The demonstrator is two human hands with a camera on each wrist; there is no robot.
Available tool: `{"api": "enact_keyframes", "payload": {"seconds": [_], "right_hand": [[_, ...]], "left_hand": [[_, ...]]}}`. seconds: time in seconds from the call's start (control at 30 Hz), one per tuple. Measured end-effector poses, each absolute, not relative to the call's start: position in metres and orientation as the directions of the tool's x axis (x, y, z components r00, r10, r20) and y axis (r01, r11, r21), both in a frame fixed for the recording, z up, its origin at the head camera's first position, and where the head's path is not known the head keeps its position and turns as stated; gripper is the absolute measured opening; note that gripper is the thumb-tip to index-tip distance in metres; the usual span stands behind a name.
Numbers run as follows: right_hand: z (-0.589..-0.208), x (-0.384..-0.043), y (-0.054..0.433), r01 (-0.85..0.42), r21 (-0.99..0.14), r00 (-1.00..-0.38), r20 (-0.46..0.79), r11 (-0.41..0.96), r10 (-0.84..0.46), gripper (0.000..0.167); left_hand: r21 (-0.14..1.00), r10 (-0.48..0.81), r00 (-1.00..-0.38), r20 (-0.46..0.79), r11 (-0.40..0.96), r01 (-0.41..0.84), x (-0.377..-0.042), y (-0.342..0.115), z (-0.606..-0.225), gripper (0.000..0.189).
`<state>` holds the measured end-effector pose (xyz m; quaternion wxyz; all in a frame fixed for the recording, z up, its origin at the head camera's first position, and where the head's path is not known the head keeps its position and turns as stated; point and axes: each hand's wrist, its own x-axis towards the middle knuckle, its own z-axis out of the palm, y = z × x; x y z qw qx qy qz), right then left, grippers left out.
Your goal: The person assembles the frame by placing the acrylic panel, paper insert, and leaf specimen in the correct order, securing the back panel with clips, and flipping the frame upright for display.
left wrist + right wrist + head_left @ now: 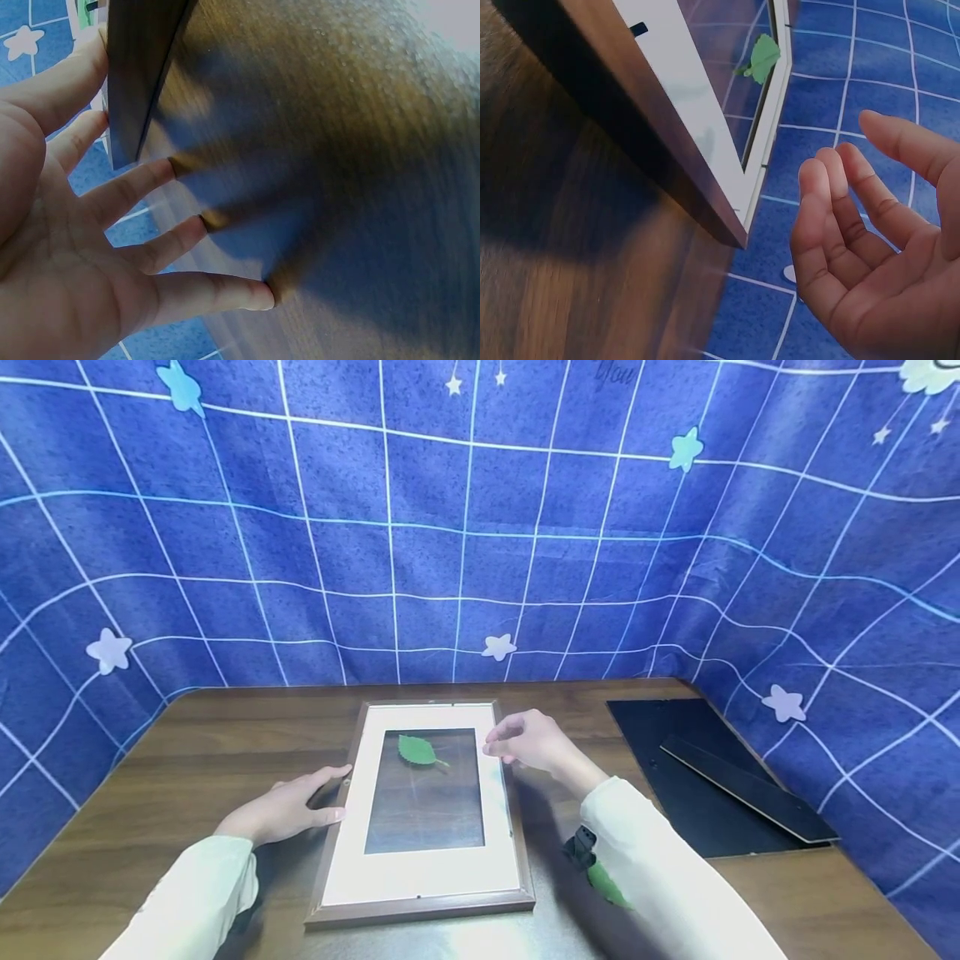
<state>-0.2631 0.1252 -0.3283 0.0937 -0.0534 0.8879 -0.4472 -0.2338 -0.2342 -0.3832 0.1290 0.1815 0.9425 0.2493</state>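
At the lower left of the head view, we see the left hand, fingers spread, thumb and index fingertip against the picture frame, seemingly to steady it. At lower centre, a green leaf lies in the upper part of the frame's clear window. The right hand, right of centre, hovers by the white border, fingers loosely curved, gripping nothing. At lower right, we find a second leaf partly behind the sleeve, then a black board, likely set aside for working room.

The left wrist view crops the frame, and the right sleeve partly hides 1 green leaf.
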Motion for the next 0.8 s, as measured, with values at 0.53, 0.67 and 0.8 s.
{"api": "enact_keyframes", "payload": {"seconds": [0.53, 0.67, 0.8], "right_hand": [[-0.332, -0.242, 0.162, -0.015, -0.81, -0.974, -0.121, 0.586, -0.192, 0.019], [-0.331, -0.236, 0.171, -0.042, -0.808, -0.97, -0.107, 0.587, -0.216, 0.021], [-0.329, -0.229, 0.179, -0.077, -0.804, -0.965, -0.088, 0.589, -0.246, 0.023]], "left_hand": [[0.512, 0.408, -0.901, -0.15, 0.811, 0.282, -0.233, -0.233, -0.381, 0.073], [0.516, 0.41, -0.9, -0.144, 0.808, 0.285, -0.234, -0.234, -0.384, 0.074], [0.525, 0.403, -0.905, -0.136, 0.804, 0.279, -0.239, -0.239, -0.393, 0.079]]}}
